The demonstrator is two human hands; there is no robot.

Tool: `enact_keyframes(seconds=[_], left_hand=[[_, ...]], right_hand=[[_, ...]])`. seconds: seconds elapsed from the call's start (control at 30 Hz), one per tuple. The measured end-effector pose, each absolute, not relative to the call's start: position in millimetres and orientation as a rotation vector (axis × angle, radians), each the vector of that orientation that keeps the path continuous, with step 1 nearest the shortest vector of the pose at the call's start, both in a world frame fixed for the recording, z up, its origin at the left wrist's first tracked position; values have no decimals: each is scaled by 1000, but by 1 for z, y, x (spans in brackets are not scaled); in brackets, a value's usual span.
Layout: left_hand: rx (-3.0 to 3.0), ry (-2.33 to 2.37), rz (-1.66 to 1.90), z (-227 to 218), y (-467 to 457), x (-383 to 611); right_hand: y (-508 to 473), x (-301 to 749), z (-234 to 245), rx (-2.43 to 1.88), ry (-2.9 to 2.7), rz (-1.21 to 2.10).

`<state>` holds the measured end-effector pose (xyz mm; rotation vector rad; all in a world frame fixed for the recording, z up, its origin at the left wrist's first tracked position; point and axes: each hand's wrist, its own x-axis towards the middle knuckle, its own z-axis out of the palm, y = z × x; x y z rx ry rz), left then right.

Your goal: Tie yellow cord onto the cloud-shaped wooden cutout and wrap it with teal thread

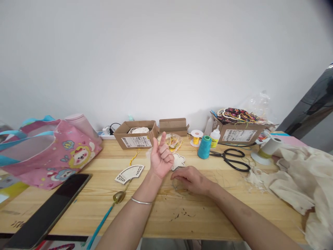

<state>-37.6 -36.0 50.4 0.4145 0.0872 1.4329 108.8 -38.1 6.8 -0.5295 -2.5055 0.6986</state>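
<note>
My left hand [161, 159] is raised over the middle of the table, palm up, with thumb and index finger stretched out and the other fingers curled; nothing shows in it. Low at the tabletop, my right hand [191, 178] has its fingers pinched together. A thin thread [174, 187] curves out from under its fingertips. Just behind the hands lies a pale wooden flower-like cutout [179, 161], partly covered. To the left rests a fan-shaped wooden cutout [130, 173] with yellow cord above it and a brass-coloured bell [119, 197] and blue tassel [101, 224] below.
Black-handled scissors [235, 159], a teal thread cone [204, 147], a glue bottle [215, 138] and a yellow cord spool [196, 139] stand right of centre. Cardboard boxes [136, 139] line the wall. A pink bag [62, 149] and phone [49, 211] lie left, beige cloth [296, 177] right.
</note>
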Motion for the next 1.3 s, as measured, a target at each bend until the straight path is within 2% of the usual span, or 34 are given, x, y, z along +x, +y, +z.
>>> enact_keyframes(seconds=[0.27, 0.57, 0.73, 1.1, 1.2, 1.3], left_hand=[[433, 172, 1403, 48, -29, -42], [780, 654, 1566, 40, -26, -26], [937, 825, 1343, 31, -32, -11], [904, 951, 919, 17, -37, -5], [903, 959, 756, 17, -36, -7], [885, 914, 630, 18, -35, -7]], right_hand=[[-35, 115, 9, -523, -2468, 710], [-42, 122, 25, -525, -2463, 515], [-38, 127, 35, -505, -2356, 478], [-34, 125, 39, -773, -2307, 89], [-33, 127, 38, -806, -2265, 180], [-32, 127, 37, -808, -2199, 422]])
